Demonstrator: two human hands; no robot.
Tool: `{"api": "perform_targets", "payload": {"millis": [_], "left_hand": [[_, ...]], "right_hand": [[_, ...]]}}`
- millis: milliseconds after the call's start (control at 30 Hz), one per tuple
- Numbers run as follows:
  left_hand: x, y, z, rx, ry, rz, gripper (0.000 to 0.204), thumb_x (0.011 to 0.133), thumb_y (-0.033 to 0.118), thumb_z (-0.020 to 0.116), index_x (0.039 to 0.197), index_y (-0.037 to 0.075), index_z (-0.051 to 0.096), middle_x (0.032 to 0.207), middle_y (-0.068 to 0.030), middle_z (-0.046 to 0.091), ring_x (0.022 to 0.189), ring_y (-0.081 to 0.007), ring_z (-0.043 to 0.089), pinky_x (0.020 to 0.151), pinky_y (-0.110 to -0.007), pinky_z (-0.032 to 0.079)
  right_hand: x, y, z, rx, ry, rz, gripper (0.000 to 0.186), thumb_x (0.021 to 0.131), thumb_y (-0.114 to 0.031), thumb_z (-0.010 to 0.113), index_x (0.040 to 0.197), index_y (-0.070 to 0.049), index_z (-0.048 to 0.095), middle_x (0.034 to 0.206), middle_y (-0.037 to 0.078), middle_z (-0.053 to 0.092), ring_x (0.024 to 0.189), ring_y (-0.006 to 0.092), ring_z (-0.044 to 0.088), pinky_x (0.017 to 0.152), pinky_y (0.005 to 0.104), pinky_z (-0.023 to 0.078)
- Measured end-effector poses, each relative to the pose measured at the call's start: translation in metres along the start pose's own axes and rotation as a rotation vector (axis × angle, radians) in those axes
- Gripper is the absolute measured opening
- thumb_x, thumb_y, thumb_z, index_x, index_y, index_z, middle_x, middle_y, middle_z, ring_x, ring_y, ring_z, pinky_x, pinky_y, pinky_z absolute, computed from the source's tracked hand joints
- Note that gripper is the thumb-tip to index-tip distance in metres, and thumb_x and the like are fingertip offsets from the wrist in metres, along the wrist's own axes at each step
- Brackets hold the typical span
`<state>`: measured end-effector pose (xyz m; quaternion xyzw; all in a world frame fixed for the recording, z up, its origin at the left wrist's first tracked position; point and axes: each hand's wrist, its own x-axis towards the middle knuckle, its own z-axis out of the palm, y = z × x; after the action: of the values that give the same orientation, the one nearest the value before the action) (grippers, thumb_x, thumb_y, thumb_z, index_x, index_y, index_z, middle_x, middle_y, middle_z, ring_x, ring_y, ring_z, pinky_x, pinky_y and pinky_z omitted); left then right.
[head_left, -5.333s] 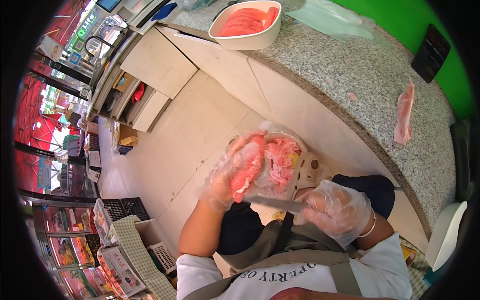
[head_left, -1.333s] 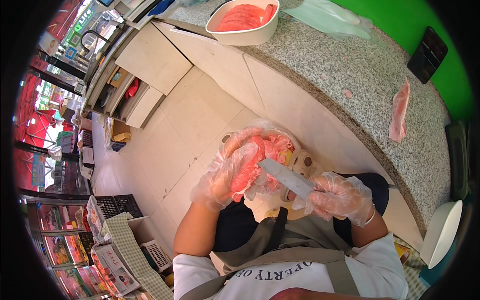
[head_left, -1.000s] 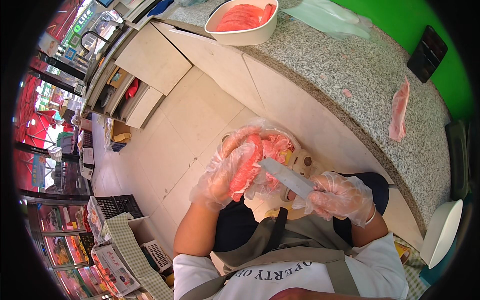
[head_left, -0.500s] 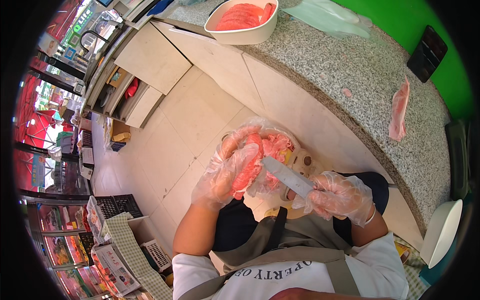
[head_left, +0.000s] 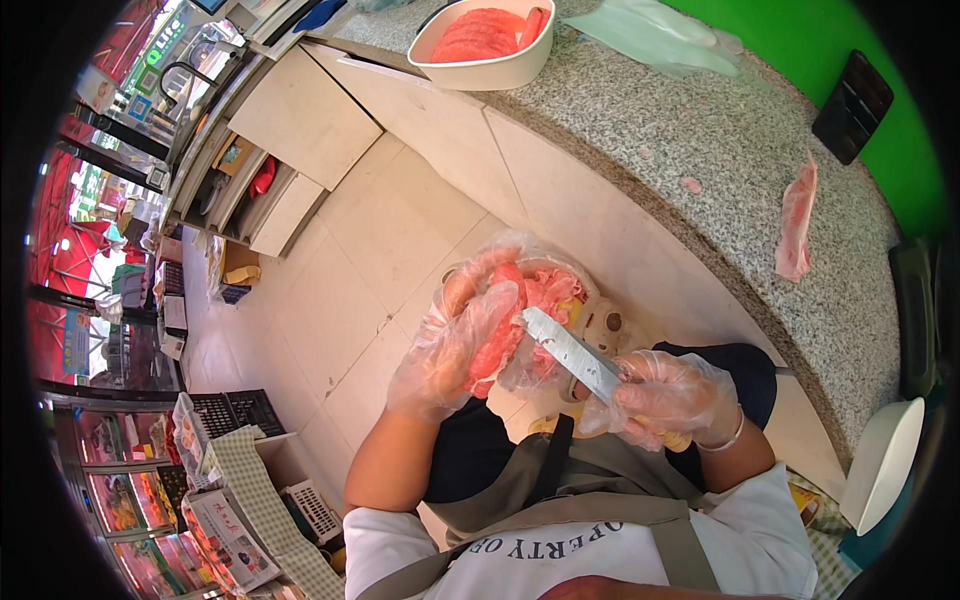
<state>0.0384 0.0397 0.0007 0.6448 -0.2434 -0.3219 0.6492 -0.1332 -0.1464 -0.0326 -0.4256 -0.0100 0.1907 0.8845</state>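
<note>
My left hand [head_left: 452, 335], in a clear plastic glove, is closed around a piece of red pomelo flesh [head_left: 493, 345]. Its fingers and thumb cover part of the piece. In my right hand [head_left: 680, 398], also gloved, is a knife [head_left: 568, 348] with a broad blade, specked with bits of pulp. The blade points up and left, its tip beside the pomelo piece; whether they touch I cannot tell. Below my hands, pink peel scraps [head_left: 550, 290] lie in a container lined with clear plastic, partly hidden by the left hand and blade.
On the speckled stone counter [head_left: 640, 130] stands a white bowl [head_left: 485, 72] of peeled red pomelo flesh. Pale green plastic [head_left: 655, 38], a strip of pink peel [head_left: 797, 220] and a black phone [head_left: 853, 107] are there too. Crates [head_left: 240, 412] sit on the floor at left.
The knife has turned in my right hand, so its blade now shows a brighter, pulp-specked face. My left thumb covers more of the pomelo piece. The counter things have not moved.
</note>
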Motion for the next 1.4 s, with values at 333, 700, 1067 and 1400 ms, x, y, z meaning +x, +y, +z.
{"api": "perform_targets", "payload": {"millis": [333,700,1067,1400], "left_hand": [[0.002,-0.004,-0.002,0.23,-0.108,0.285,0.044,0.093,0.028,0.055,0.129,0.003,0.05,0.131,-0.0148,0.049,0.119,-0.0261,0.048,0.102,-0.033,0.036],[0.013,-0.016,-0.012,0.52,-0.152,0.667,0.051,0.088,0.019,0.061,0.134,0.004,0.044,0.132,-0.0177,0.048,0.116,-0.0337,0.051,0.097,-0.04,0.042],[0.001,-0.003,0.01,-0.302,-0.283,-0.025,0.05,0.094,0.03,0.052,0.136,0.004,0.041,0.13,-0.0156,0.049,0.109,-0.0254,0.055,0.091,-0.039,0.046],[-0.001,-0.016,0.006,-0.164,-0.147,0.004,0.049,0.096,0.032,0.05,0.133,-0.001,0.042,0.124,-0.012,0.055,0.111,-0.0197,0.053,0.095,-0.032,0.043]], "right_hand": [[0.001,-0.001,0.002,0.011,0.01,-0.02,0.027,0.099,-0.024,0.046,0.111,-0.002,0.055,0.06,0.003,0.052,0.045,0.0089,0.045,0.043,0.0226,0.036],[0.0,-0.008,0.007,-0.238,0.109,0.036,0.025,0.098,-0.021,0.044,0.113,-0.002,0.053,0.064,0.001,0.052,0.05,0.0061,0.046,0.045,0.0212,0.038],[0.002,0.0,0.013,-0.099,0.06,-0.032,0.029,0.097,-0.016,0.044,0.121,-0.001,0.05,0.063,0.002,0.051,0.051,0.007,0.047,0.046,0.0218,0.038],[0.009,-0.009,0.002,-1.509,0.685,-0.367,0.018,0.089,-0.013,0.055,0.102,0.0,0.053,0.099,0.019,0.06,0.075,0.0271,0.063,0.069,0.0344,0.051]]}}
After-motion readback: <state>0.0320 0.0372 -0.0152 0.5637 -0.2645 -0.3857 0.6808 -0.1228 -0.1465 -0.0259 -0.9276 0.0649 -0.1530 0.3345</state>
